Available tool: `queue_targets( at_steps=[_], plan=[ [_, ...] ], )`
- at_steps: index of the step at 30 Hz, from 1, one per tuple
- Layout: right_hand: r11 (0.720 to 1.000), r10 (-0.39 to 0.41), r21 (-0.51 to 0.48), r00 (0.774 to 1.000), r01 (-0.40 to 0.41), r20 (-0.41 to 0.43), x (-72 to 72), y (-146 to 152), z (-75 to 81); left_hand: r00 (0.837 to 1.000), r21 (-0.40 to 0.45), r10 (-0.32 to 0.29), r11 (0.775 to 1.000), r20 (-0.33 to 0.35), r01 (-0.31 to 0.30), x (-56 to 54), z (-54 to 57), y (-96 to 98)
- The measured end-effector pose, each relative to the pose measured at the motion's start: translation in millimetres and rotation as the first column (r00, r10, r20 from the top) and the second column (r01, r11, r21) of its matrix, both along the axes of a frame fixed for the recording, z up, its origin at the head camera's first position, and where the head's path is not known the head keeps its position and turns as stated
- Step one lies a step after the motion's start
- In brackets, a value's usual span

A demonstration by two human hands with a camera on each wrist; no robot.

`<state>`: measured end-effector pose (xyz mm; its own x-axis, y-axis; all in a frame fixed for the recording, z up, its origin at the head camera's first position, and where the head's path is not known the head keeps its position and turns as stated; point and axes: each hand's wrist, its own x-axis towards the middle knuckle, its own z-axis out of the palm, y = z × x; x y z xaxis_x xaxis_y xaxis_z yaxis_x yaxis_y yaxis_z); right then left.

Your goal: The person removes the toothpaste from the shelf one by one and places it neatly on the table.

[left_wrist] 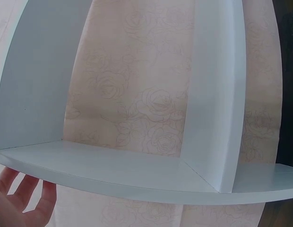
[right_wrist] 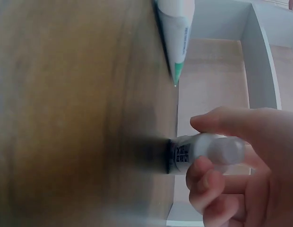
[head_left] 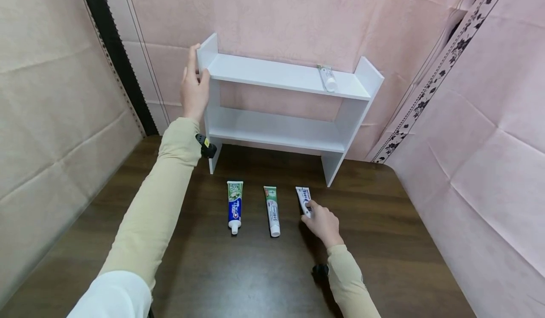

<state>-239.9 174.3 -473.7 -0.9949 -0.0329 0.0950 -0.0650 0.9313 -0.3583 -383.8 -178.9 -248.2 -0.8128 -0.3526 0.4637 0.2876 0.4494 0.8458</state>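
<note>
My left hand (head_left: 194, 91) touches the upper left side panel of a white two-tier shelf (head_left: 272, 131). In the left wrist view its fingertips (left_wrist: 48, 191) meet the panel's outer face and are partly hidden behind the edge. Low over the table, my right hand (head_left: 323, 223) pinches a white toothpaste tube (head_left: 303, 199) near its cap. The right wrist view shows this tube (right_wrist: 184, 150) tilted, cap end raised off the wood, between thumb and curled fingers. To its left lie a green-and-white toothpaste tube (head_left: 272, 211) and a blue-and-green one (head_left: 234, 207).
Another white tube (head_left: 328, 78) lies on the shelf's top tier, towards the right. The shelf stands at the back of the dark wooden table (head_left: 238, 275). Pink patterned cloth (head_left: 289, 20) hangs behind it, and pale cloth walls (head_left: 489, 166) flank both sides.
</note>
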Motion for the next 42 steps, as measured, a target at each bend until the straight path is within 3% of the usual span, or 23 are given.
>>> queue_targets(
  at_steps=[12,31,42],
  plan=[
    [0.998,0.039,-0.051,0.995,-0.034,0.096,1.4,2,-3.4,1.000,0.005,0.005,1.000,0.000,-0.005,-0.8,1.4,-1.0],
    [0.993,0.040,-0.118,0.985,-0.021,0.169,-0.3,6,-0.8,1.000,0.004,0.019,1.000,-0.006,-0.019,-0.6,-0.1,-2.0],
    [0.994,0.094,-0.067,0.977,-0.083,0.189,-0.3,7,8.2,1.000,0.001,0.017,1.000,0.000,-0.017,-2.2,-1.2,0.1]
  ],
)
